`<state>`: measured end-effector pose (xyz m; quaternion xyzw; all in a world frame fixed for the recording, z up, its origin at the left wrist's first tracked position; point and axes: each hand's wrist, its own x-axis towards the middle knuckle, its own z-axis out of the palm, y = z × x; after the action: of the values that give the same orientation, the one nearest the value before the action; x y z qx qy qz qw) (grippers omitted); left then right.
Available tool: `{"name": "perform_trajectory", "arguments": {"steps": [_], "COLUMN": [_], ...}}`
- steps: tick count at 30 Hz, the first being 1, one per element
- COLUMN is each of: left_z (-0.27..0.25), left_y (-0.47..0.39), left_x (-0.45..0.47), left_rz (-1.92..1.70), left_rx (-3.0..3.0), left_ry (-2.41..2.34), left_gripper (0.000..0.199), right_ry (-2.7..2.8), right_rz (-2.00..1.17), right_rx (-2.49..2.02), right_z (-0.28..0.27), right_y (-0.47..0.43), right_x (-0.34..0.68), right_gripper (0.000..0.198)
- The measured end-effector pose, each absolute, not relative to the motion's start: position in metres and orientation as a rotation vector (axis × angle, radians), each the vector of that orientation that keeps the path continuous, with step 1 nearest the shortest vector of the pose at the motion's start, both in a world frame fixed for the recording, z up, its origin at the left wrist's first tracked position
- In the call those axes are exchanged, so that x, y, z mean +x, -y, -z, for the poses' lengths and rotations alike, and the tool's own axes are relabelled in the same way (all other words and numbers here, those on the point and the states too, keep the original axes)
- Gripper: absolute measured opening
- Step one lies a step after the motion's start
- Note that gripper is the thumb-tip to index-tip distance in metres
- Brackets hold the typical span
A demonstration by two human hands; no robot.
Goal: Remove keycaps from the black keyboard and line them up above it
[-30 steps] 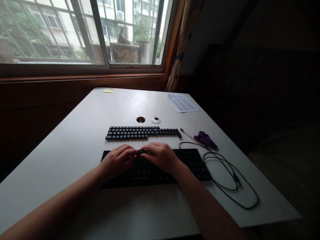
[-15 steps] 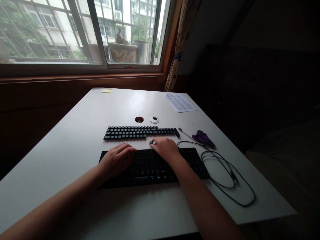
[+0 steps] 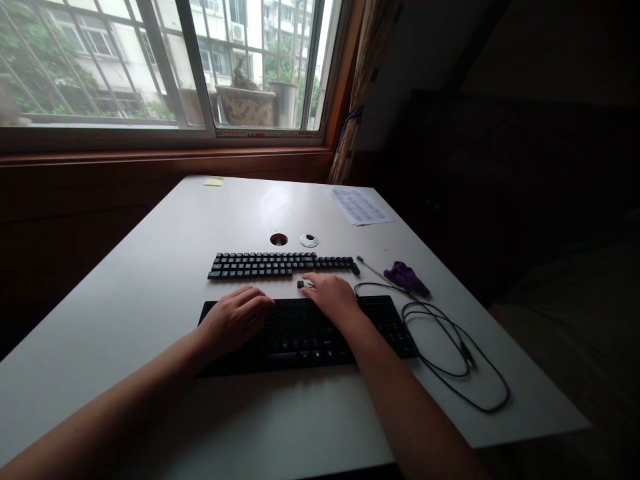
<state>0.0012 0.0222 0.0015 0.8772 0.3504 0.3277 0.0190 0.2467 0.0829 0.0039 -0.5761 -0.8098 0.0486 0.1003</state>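
My right hand (image 3: 331,293) reaches over the back edge of a black keyboard (image 3: 310,357). Its thumb and index finger are apart, with a small black keycap (image 3: 300,284) just in front of their tips. A small dark shape between these fingers is too unclear to name. My left hand (image 3: 237,313) rests over the left part of the keyboard, fingers loosely bent and holding nothing that I can see. The keyboard's middle looks bare of caps, while several keys show along its front. Behind it, black keycaps (image 3: 255,265) are laid out in rows on the white table.
Right of the keyboard lie its coiled cable (image 3: 450,323), a thin stick-like brush (image 3: 373,268) and a purple cloth (image 3: 406,277). Farther back are a cable hole (image 3: 279,239), a round white cover (image 3: 309,241), printed sheets (image 3: 361,206) and a yellow sticky note (image 3: 213,181).
The thumb and index finger of my right hand have spread slightly, and the small keycap now shows apart from them, a little to the left. My left hand has hardly moved.
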Motion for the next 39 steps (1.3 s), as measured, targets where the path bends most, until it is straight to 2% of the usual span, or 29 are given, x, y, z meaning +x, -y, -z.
{"name": "perform_trajectory", "arguments": {"steps": [15,39], "left_z": [0.000,-0.001], "left_y": [-0.022,-0.022], "left_x": [0.000,-0.001], "left_rz": [-0.988,-0.942], "left_rx": [2.746,2.750], "left_ry": [-1.063,-1.062], "left_gripper": [0.017,0.018], "right_ry": [2.484,2.476], "right_rz": [-0.178,-0.085], "right_rx": [-1.464,-1.543], "right_z": [-0.007,-0.007], "right_y": [-0.080,-0.076], "right_x": [0.261,0.253], "right_gripper": [0.021,0.032]}}
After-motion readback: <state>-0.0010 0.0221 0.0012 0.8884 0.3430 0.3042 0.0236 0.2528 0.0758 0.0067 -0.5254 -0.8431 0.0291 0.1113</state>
